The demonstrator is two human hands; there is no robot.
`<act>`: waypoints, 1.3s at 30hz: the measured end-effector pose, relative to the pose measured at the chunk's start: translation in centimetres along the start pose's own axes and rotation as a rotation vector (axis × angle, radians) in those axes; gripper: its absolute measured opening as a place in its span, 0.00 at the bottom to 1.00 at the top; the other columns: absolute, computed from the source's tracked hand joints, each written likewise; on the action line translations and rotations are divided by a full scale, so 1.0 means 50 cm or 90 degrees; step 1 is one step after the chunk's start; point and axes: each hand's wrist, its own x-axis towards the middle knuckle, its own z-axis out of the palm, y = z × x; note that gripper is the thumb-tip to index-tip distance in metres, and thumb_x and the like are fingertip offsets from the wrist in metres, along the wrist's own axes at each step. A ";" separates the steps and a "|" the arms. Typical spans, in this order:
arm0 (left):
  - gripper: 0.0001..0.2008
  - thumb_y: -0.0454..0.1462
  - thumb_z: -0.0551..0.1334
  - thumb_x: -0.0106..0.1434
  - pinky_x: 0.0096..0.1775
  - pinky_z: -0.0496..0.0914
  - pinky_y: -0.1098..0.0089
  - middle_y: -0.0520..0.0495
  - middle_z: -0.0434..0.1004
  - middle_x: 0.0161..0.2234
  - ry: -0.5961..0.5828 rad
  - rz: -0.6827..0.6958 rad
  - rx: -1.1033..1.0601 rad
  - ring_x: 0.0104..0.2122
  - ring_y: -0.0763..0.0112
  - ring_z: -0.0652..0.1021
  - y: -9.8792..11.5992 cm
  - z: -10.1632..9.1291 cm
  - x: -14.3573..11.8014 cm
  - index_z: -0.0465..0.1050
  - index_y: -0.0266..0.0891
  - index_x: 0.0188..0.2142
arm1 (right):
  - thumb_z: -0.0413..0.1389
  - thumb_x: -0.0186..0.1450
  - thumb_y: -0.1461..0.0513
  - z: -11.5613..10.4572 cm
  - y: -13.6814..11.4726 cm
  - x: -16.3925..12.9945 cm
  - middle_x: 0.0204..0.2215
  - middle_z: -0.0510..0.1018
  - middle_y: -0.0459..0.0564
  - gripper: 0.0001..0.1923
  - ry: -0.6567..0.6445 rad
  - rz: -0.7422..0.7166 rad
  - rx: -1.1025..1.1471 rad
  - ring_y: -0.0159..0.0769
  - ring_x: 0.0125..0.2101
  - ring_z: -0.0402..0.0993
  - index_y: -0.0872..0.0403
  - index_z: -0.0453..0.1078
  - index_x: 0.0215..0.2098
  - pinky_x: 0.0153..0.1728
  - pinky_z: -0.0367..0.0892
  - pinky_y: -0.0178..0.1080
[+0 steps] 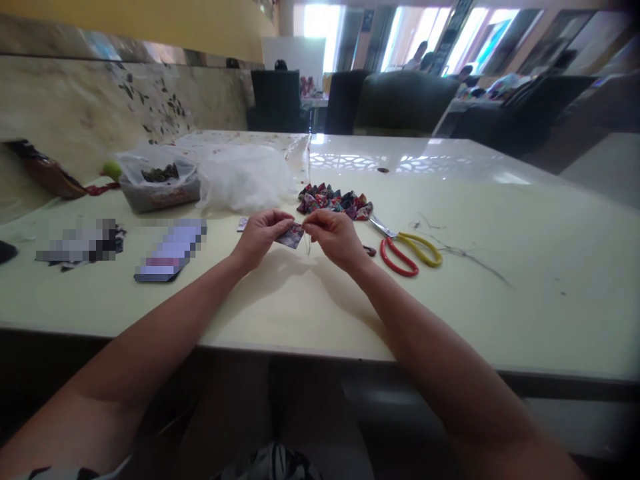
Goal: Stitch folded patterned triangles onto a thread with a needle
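Both my hands meet above the middle of the pale table [500, 300]. My left hand [260, 233] pinches a small dark patterned fabric piece [291, 236] by its left edge. My right hand [334, 235] is closed at the piece's right edge, fingertips pinched together, with a thin thread hanging down from them. Whether a needle is in those fingers is too small to tell. Just beyond my hands lies a heap of several folded patterned fabric pieces [334, 201].
Scissors with red and yellow handles [407, 250] lie right of my right hand. A clear bag of white stuffing [245, 177] and a plastic bag over a box [157, 180] stand at the back left. Loose threads [470, 257] trail at right. Dark chairs [400, 100] and people sit beyond.
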 end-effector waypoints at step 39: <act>0.15 0.45 0.77 0.52 0.32 0.72 0.69 0.49 0.80 0.26 -0.019 0.032 0.049 0.25 0.73 0.76 0.001 -0.002 -0.002 0.78 0.37 0.29 | 0.58 0.63 0.70 -0.001 -0.007 -0.001 0.26 0.77 0.47 0.10 0.011 -0.024 -0.117 0.35 0.31 0.71 0.54 0.72 0.25 0.38 0.64 0.38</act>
